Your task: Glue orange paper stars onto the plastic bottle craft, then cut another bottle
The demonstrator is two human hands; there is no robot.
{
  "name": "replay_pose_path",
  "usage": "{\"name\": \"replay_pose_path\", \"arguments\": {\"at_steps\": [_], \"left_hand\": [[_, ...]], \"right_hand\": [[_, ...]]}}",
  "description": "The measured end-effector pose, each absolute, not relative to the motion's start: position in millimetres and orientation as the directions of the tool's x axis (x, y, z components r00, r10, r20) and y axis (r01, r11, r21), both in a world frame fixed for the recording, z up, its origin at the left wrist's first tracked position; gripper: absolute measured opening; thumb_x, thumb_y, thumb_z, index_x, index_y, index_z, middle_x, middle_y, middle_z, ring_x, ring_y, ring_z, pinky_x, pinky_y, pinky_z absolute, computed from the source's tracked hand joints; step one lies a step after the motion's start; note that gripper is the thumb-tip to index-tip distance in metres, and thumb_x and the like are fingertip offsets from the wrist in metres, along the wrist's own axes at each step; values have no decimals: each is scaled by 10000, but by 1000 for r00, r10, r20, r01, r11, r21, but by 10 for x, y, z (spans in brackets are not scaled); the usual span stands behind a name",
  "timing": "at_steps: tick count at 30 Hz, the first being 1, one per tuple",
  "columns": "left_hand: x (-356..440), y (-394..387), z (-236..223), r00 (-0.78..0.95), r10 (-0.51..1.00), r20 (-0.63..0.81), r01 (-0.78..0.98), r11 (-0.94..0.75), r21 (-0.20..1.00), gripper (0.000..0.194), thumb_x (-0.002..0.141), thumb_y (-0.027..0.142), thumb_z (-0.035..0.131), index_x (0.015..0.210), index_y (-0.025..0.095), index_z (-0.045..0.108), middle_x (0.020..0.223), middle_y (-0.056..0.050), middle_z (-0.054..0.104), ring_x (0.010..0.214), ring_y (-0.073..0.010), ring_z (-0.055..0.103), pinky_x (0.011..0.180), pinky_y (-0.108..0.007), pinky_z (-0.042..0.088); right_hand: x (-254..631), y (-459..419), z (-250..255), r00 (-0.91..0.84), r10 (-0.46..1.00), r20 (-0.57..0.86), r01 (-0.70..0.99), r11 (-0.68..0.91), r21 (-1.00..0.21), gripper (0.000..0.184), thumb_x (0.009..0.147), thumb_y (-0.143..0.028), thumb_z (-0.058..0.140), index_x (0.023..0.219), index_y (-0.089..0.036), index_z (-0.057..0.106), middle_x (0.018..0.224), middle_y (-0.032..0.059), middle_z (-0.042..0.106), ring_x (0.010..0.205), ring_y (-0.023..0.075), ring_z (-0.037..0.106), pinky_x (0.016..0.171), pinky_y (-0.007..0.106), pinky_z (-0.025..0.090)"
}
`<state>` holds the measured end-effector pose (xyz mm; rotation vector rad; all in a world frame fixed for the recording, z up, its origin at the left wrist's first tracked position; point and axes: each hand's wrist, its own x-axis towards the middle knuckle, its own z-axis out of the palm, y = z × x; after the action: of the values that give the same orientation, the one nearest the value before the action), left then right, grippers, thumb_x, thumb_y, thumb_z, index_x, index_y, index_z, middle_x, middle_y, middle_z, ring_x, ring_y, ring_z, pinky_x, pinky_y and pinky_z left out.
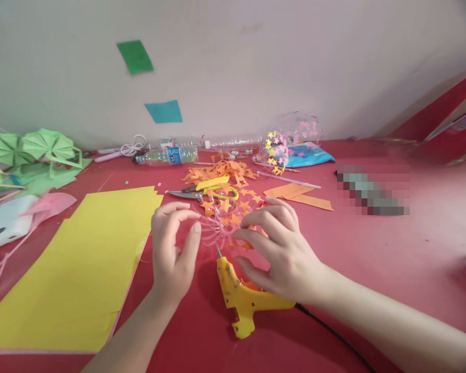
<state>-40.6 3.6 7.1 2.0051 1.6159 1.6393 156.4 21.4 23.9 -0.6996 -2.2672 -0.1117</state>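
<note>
Clear plastic piece (217, 224) with orange stars, between both hands' fingertips (196, 228), touching

Your red desk (392, 259) carries a wide yellow paper sheet (77, 269) at your left, with green folded paper fans (34, 150) and a white case (5, 223) beyond it. Near the middle you have a yellow glue gun (243, 300), yellow-handled scissors (207, 190) and a heap of orange paper stars (221, 171). Toward the wall lie a clear plastic bottle (166, 155) and orange paper strips (299, 196).
</note>
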Motion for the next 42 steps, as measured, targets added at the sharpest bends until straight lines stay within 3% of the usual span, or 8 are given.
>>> {"name": "replay_pose_path", "arguments": {"at_steps": [5,15,23,27,30,32,34,42], "left_hand": [[-464,110,11,-220,774,594,553,-403,729,81,887,254,517,886,214,588,997,-39,531,1015,-183,521,889,-322,428],[-538,241,-82,-357,911,207,225,-131,966,213,838,406,533,932,219,579,977,-25,594,985,-192,554,899,-317,415],[-492,264,-141,-233,966,110,61,-98,993,344,852,478,506,1055,203,537,1199,-91,587,1093,-206,579,945,-356,449],[-463,230,-92,-183,983,33,-17,-36,999,424,857,504,485,1149,197,490,1268,-137,568,1101,-228,596,912,-380,482],[-454,204,-62,-146,989,-2,-47,-5,999,442,856,514,485,1166,199,472,1228,-132,582,1075,-227,606,862,-368,508],[-455,197,-64,-149,989,14,-32,-19,999,436,857,526,477,1149,202,478,1149,-112,600,1032,-219,617,813,-350,528],[-460,199,-76,-167,985,34,-17,-37,999,420,854,537,477,1108,203,495,1052,-86,606,972,-210,630,761,-333,542],[-505,219,-47,-234,969,75,89,-56,994,450,819,617,474,966,192,497,834,-37,625,648,-161,639,541,-261,492]], "right_hand": [[1537,197,212,-574,458,679,542,834,-105,172,834,-231,594,989,-162,621,955,88,604,914,235,485,955,482,370],[1703,314,469,-407,619,672,549,753,-362,109,878,-178,524,869,-195,631,886,52,577,854,200,507,787,379,425],[1544,158,336,-623,446,643,535,842,-67,222,853,-304,602,1008,-146,615,999,113,604,925,250,483,879,455,410],[1665,269,435,-443,641,626,613,727,-310,166,929,-293,467,946,-165,572,911,94,621,801,201,573,698,325,458],[1808,391,516,-312,908,280,700,419,-578,122,933,-287,424,870,-214,499,678,-4,600,511,140,556,499,252,393],[1866,452,515,-313,950,-3,610,199,-767,126,927,-299,439,823,-228,451,579,-40,582,419,128,547,437,233,387],[1876,491,476,-347,927,-140,477,46,-878,145,919,-287,454,791,-227,418,576,-35,602,436,134,593,437,229,442],[1744,635,367,-295,950,-102,227,-34,-973,163,923,-186,392,762,-213,389,759,2,629,686,107,675,710,275,584]]}}
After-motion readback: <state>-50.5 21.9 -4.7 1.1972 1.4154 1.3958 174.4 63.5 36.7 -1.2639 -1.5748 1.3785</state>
